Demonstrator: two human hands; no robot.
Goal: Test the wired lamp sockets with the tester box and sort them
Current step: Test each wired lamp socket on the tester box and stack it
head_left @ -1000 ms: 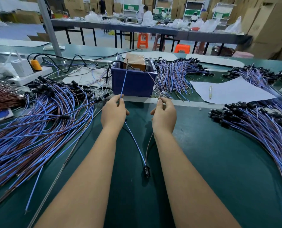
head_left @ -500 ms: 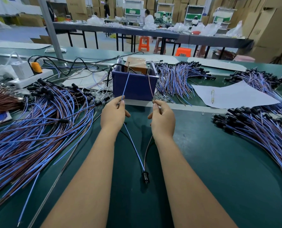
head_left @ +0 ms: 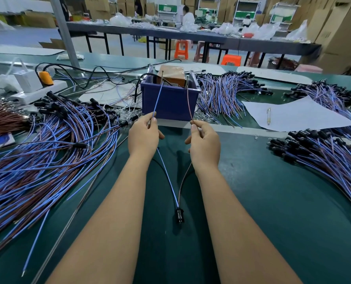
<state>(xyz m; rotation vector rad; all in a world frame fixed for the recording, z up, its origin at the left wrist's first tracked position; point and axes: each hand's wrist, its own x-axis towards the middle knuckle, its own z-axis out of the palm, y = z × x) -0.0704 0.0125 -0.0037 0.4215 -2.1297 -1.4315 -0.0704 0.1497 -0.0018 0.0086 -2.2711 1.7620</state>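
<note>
Item: 1 wired lamp socket [head_left: 179, 215], black, lying on the green table [head_left: 273, 201] between the forearms, near the front edge, with 2 leads rising from it. Blue lead [head_left: 158, 99] is pinched in the left hand [head_left: 143, 136]; brown lead [head_left: 189, 103] is pinched in the right hand [head_left: 205, 140]; both hands are closed on their wires, held apart, just in front of the tester box [head_left: 169, 99], a blue bin with a brown unit inside. Both lead tips are raised to the top of the box, apparently at 2 upright contact pins; actual contact cannot be confirmed, and no lit bulb can be made out. Step judged: test in progress, sorting not yet done. Stock: 1 large pile of blue and brown wired sockets [head_left: 47, 150] at left, 1 pile [head_left: 324, 160] at right, 1 bundle [head_left: 227, 93] behind the box at right; which pile is tested cannot be told. Also present: 1 paper sheet [head_left: 305, 115] with pen [head_left: 268, 115], 1 power strip [head_left: 37, 89]. Risks: a tip slipping off its pin would give a false fail; the 2 bare tips being allowed to touch could short the tester; fingers sliding toward the stripped ends could meet a live contact; the socket could be dragged into the left pile and mis-sorted.
</note>
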